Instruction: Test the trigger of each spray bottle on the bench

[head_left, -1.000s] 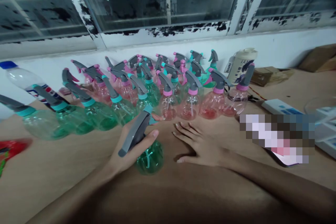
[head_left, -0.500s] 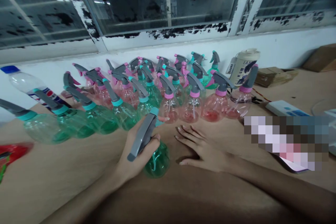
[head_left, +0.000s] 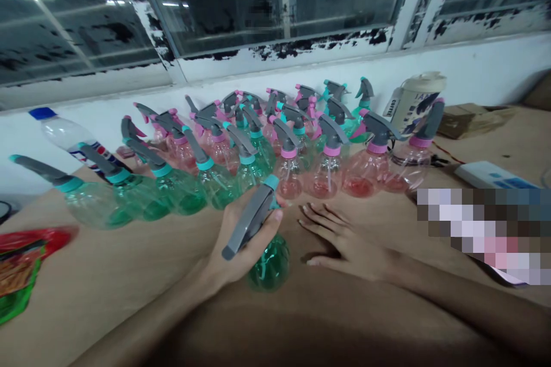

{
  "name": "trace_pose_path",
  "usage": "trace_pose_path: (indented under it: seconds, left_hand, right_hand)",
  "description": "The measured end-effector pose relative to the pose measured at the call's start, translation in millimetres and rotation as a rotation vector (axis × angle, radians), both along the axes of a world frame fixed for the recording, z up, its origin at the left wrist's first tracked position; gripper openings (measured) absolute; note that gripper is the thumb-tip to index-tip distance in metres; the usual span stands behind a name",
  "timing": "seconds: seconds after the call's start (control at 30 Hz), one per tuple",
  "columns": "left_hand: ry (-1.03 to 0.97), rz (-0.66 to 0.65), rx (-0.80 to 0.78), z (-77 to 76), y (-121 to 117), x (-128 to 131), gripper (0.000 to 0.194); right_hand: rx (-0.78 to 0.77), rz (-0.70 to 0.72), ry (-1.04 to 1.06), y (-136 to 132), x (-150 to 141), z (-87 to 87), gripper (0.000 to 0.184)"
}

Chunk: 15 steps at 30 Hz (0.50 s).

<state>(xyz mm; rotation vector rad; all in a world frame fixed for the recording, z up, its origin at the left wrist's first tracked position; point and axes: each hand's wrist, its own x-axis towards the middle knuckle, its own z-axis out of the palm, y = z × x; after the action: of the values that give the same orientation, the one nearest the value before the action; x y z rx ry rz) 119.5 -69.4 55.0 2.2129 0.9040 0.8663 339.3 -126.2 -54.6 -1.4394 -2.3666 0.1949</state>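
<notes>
My left hand point(head_left: 239, 241) is wrapped around the neck of a green spray bottle point(head_left: 271, 262) with a grey and teal trigger head. The bottle's round, clear green body shows below my fingers, near the table's front. My right hand point(head_left: 346, 241) lies on the table just right of it, fingers spread, holding nothing. Beyond both hands stand rows of spray bottles, green ones point(head_left: 181, 192) with teal collars at left and pink ones point(head_left: 323, 178) with pink collars at right. Those at the back are partly hidden by the front ones.
A soda bottle point(head_left: 71, 135) with a blue cap stands at the back left. A red and green packet point(head_left: 26, 266) lies on the left of the table. At right are a coffee cup point(head_left: 419, 97), a brown carton point(head_left: 473, 120), a white device point(head_left: 495, 175) and a blurred-out item.
The view has turned slightly left, so more of the red and green packet shows. Both hands and the held bottle keep about the same place on the table.
</notes>
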Motion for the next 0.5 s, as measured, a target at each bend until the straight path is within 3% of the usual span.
trace_pose_path:
  seconds: [0.5]
  left_hand:
    - [0.002,0.007,0.043,-4.4,1.9,-1.5,0.022]
  right_hand:
    - [0.015,-0.006,0.009,0.1,-3.4,-5.9,0.069]
